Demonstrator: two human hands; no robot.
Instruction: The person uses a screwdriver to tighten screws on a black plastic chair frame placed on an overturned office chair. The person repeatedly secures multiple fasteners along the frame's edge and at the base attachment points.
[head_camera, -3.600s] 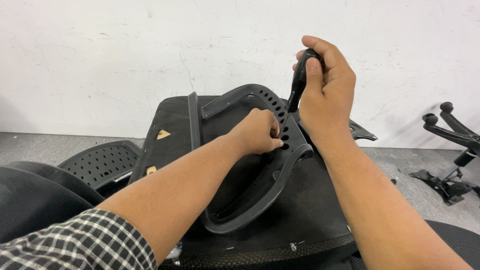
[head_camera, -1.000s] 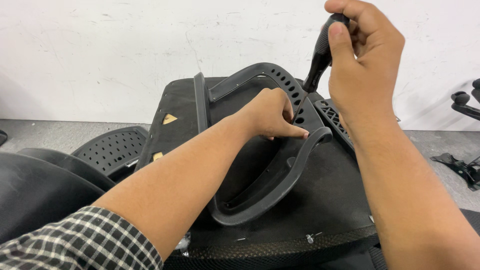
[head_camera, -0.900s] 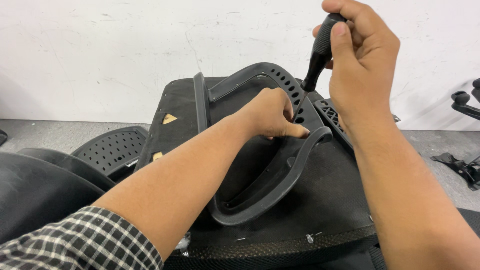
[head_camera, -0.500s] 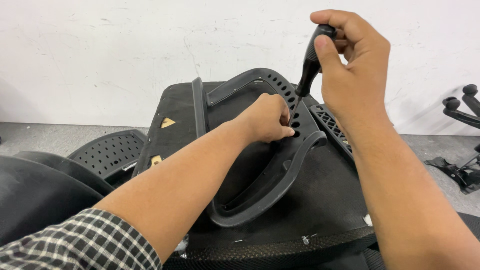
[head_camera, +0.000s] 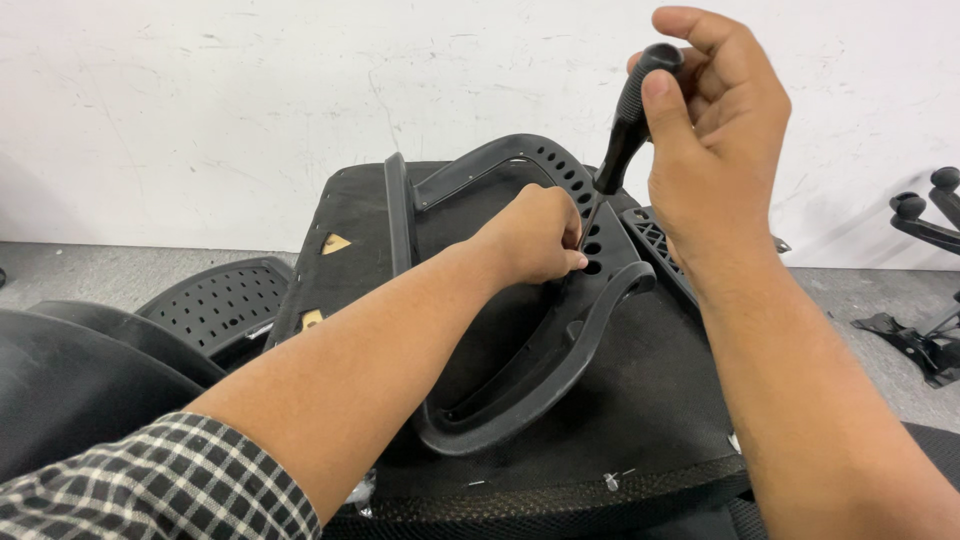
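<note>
right hand (head_camera: 715, 130) wrapped tight around the black handle of a screwdriver (head_camera: 630, 125). long axis near upright, tilted: handle end up and to the right, shaft running down-left, tip at the perforated top of the black plastic armrest frame (head_camera: 540, 340). left hand (head_camera: 535, 235) fingers pressed together, pinching at the frame right beside the tip; what is pinched is hidden. frame lies on the upturned underside of a black chair seat (head_camera: 650, 420), its long axis running from lower left to upper right. perforated black panel (head_camera: 225, 305) on the floor to the left. no containers in view.
</note>
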